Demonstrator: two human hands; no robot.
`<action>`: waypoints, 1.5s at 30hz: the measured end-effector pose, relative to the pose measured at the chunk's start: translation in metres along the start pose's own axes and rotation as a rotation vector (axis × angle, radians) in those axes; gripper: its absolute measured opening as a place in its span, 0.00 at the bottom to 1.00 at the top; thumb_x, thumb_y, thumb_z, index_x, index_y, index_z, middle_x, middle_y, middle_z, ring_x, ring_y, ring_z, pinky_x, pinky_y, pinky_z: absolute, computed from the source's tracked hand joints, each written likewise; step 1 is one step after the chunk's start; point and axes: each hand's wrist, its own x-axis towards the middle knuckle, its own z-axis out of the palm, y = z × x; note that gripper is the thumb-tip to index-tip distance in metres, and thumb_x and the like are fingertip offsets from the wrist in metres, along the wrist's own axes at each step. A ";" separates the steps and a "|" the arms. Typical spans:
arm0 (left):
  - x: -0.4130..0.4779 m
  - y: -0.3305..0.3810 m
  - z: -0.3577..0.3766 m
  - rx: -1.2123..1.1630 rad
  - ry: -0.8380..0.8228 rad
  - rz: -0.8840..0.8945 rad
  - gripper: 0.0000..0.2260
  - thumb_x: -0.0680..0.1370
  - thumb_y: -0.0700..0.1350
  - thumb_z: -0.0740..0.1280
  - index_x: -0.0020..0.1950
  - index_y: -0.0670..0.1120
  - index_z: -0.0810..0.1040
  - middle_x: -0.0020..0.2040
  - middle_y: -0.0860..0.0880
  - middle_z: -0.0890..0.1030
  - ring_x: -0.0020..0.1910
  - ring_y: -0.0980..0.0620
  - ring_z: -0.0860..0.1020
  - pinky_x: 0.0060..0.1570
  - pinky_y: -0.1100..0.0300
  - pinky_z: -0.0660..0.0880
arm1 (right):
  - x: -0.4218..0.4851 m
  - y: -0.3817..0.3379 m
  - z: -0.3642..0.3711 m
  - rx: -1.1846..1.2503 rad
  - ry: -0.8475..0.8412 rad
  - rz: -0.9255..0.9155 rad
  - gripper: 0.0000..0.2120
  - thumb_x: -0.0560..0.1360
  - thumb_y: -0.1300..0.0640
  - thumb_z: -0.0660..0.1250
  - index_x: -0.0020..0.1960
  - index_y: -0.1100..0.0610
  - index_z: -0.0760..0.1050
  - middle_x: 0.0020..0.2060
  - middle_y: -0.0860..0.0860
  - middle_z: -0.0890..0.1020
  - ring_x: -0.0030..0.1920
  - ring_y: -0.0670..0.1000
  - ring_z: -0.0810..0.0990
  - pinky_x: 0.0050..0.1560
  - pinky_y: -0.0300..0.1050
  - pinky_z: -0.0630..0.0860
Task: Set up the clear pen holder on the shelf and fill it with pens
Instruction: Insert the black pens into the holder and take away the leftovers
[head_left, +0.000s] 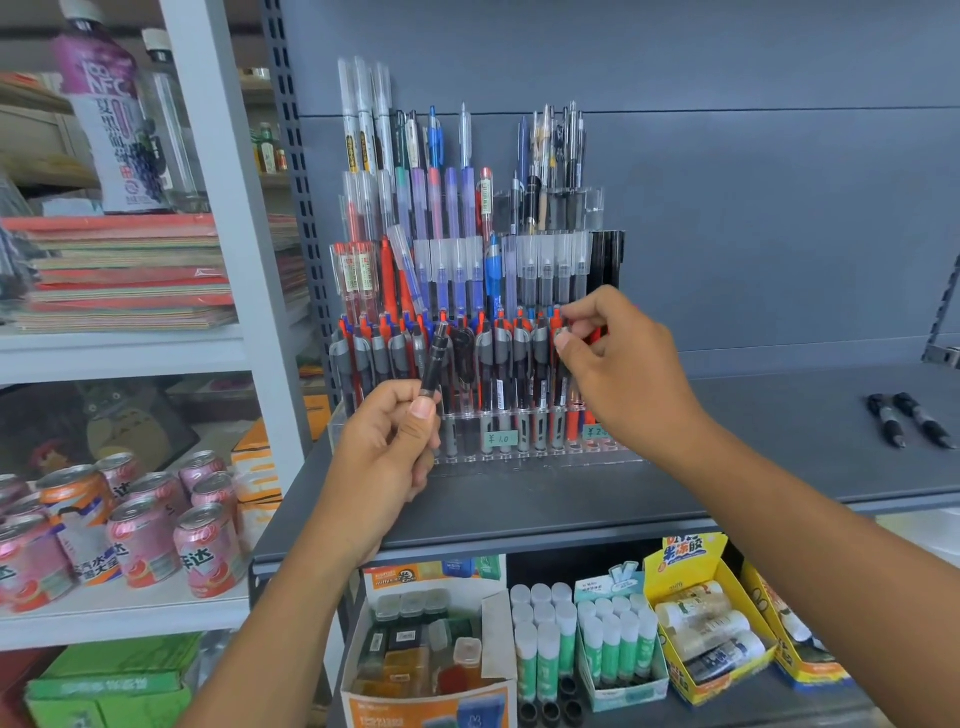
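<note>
Pen holder (519, 457), clear and tiered, stands on grey shelf (571, 504) against the back panel, rows packed with pens. Left hand (387, 457) is at its near-left corner, grip closed round a black pen (435, 364) held upright, slightly tilted. Right hand (623, 379) is at the near row's right end, grip pinching the top of a slotted pen (560, 395). Two loose pens (909, 418) lie on the shelf, well apart to the right.

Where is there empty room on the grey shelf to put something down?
The widest bare patch of the grey shelf lies between the pen holder and the two loose black pens at right. A narrower strip runs along the front edge before the holder. The holder is packed.
</note>
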 end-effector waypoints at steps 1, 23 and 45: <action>0.000 0.000 0.000 0.003 0.001 0.001 0.10 0.78 0.51 0.61 0.49 0.45 0.74 0.35 0.49 0.74 0.27 0.50 0.65 0.25 0.58 0.63 | -0.001 -0.001 0.001 -0.038 -0.002 -0.013 0.06 0.80 0.58 0.64 0.55 0.50 0.73 0.47 0.47 0.76 0.35 0.44 0.73 0.40 0.39 0.73; -0.002 0.001 0.001 0.080 -0.129 0.058 0.14 0.76 0.60 0.62 0.48 0.50 0.76 0.35 0.45 0.77 0.27 0.47 0.72 0.26 0.52 0.72 | -0.031 -0.055 0.037 0.438 -0.308 0.153 0.06 0.80 0.54 0.65 0.57 0.50 0.74 0.50 0.42 0.79 0.51 0.38 0.78 0.52 0.32 0.73; 0.002 0.002 0.005 0.120 0.152 -0.005 0.10 0.75 0.39 0.72 0.36 0.44 0.75 0.30 0.45 0.72 0.27 0.56 0.69 0.36 0.59 0.70 | 0.016 -0.023 -0.021 0.248 0.120 -0.076 0.18 0.82 0.60 0.60 0.68 0.44 0.67 0.44 0.46 0.76 0.36 0.48 0.74 0.37 0.47 0.76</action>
